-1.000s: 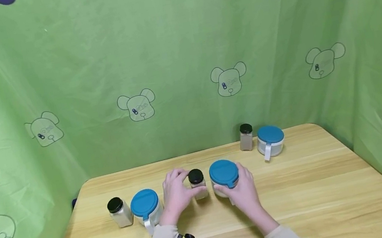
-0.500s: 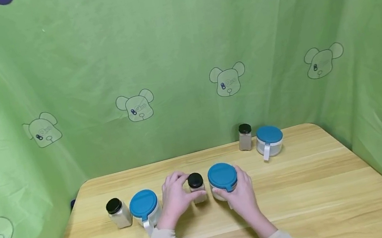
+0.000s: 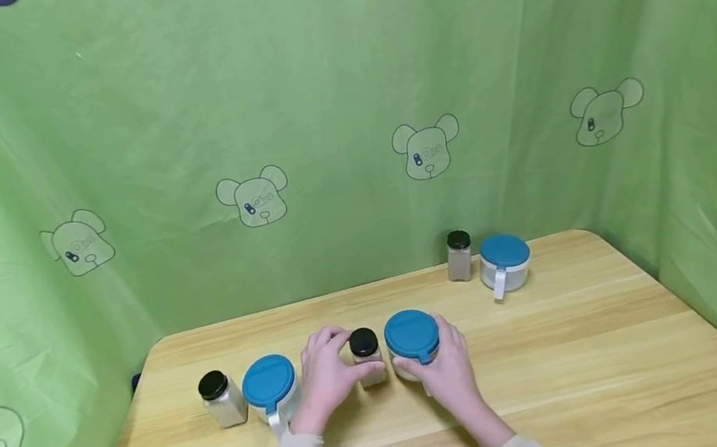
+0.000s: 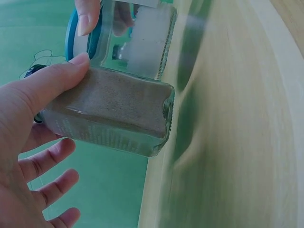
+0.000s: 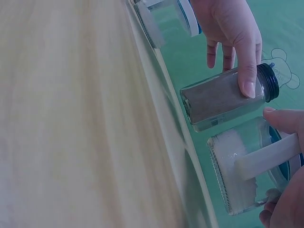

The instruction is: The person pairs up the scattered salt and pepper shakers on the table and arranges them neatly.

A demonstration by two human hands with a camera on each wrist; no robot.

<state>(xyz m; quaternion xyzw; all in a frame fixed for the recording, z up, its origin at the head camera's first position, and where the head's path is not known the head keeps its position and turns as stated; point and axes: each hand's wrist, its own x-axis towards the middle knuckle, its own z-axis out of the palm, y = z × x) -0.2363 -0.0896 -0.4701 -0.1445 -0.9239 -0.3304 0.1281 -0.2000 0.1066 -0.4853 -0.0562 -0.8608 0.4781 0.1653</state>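
My left hand (image 3: 328, 375) pinches a square glass spice jar (image 4: 114, 104) between thumb and fingers, below its black lid (image 3: 364, 341); grey-brown powder shows inside. In the left wrist view its other fingers stick out free. To the right, my right hand (image 3: 450, 366) grips a round glass seasoning jar (image 5: 232, 166) with a blue lid (image 3: 411, 332), a white handle (image 5: 270, 156) and white granules in it. Both jars are upright, side by side with a narrow gap, their bases close over the wooden table (image 3: 569, 378).
Left of my left hand stand another blue-lidded seasoning jar (image 3: 269, 381) and a black-lidded spice jar (image 3: 225, 404). A similar pair, a spice jar (image 3: 460, 262) and a seasoning jar (image 3: 504, 254), stands by the back edge at right. Green curtain (image 3: 321, 87) surrounds the table.
Both hands have moved slightly toward the near side and a little left, each with its jar. The right hand's jar has come a bit closer to the spice jar. The other jars stay put.
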